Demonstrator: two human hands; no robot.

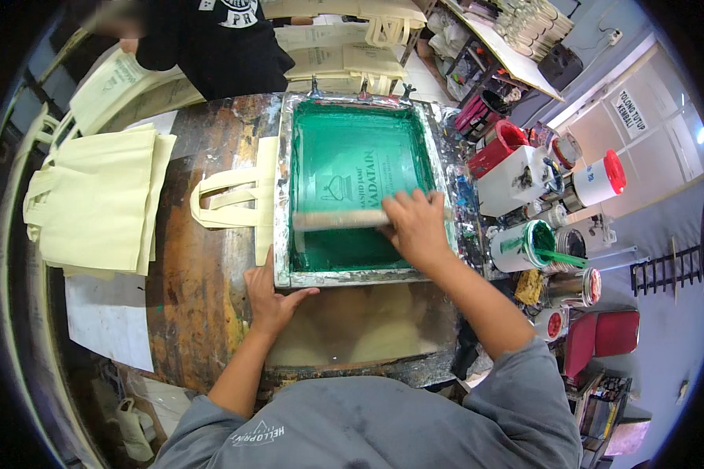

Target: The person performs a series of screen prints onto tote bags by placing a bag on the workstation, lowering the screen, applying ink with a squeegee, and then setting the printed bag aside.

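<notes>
A green silk-screen printing frame (357,277) with pale, paint-smeared edges lies flat on the table in front of me. My right hand (419,233) is closed around a squeegee (340,220), which lies across the mesh, slightly blurred. Dark green ink coats the mesh around a printed design in its middle. At the near left corner, my left hand (271,303) touches the frame with thumb and index finger spread apart, holding nothing. A cream cloth bag (228,197) reaches under the frame, its handles sticking out on the left; the rest of it is hidden.
Stacked cream bags (98,199) sit at the table's left. On the right stand ink tubs, including a white tub (515,248) with a green stick and a red-lidded container (598,180). Clamps (364,87) line the frame's far edge. Another person (211,51) stands at the far left.
</notes>
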